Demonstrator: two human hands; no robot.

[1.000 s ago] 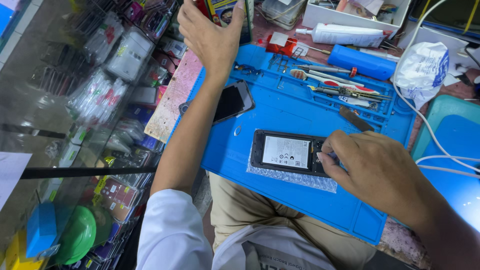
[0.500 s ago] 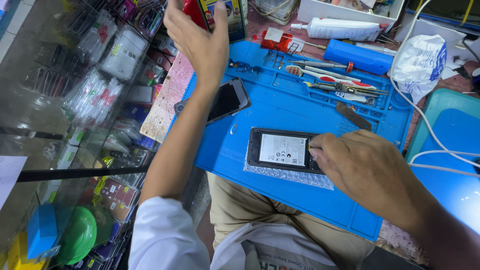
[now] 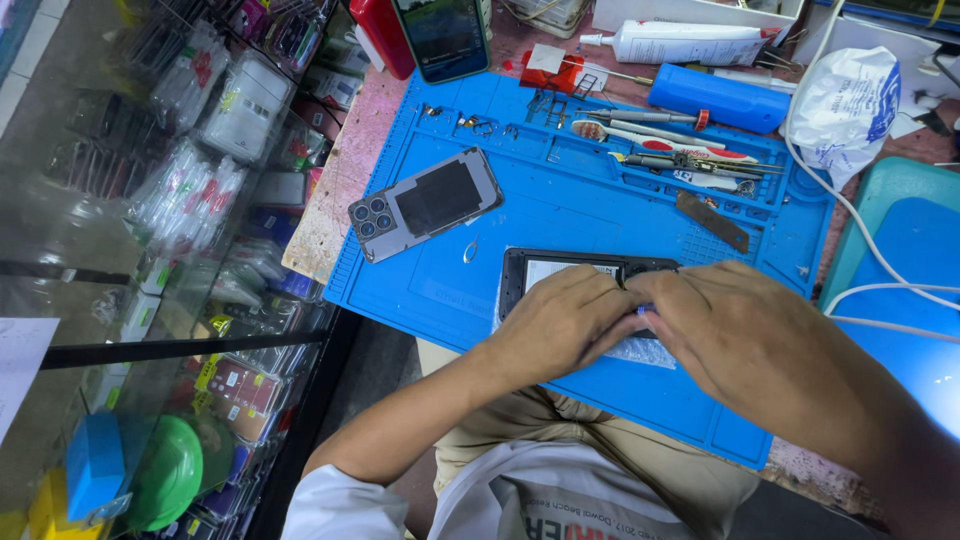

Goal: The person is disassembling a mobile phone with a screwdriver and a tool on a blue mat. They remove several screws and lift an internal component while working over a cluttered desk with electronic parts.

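Two hands met over one opened phone [image 3: 575,275] lying at lower centre of the frame on a single blue repair mat [image 3: 560,210]. The left hand [image 3: 560,325] rested flat on the phone's lower half, fingers together and pressing down; the right hand [image 3: 745,335] curled in from the right, its thumb and forefinger closing on a small blue-tipped thing [image 3: 647,310] at the phone's right end (too small to tell what). The phone's long axis ran left to right across the frame, tilted slightly, screen side up, its left end showing and the rest hidden beneath the hands.

One detached back cover [image 3: 425,203] with a camera cluster of three lenses lay left of centre, pointing lower left. Another phone [image 3: 443,35] stood at the top edge beside one red bottle [image 3: 385,32]. At upper right lay one white tube [image 3: 685,42], one blue cylinder [image 3: 715,97], several slim tools [image 3: 660,140] and one crumpled white bag [image 3: 845,105].
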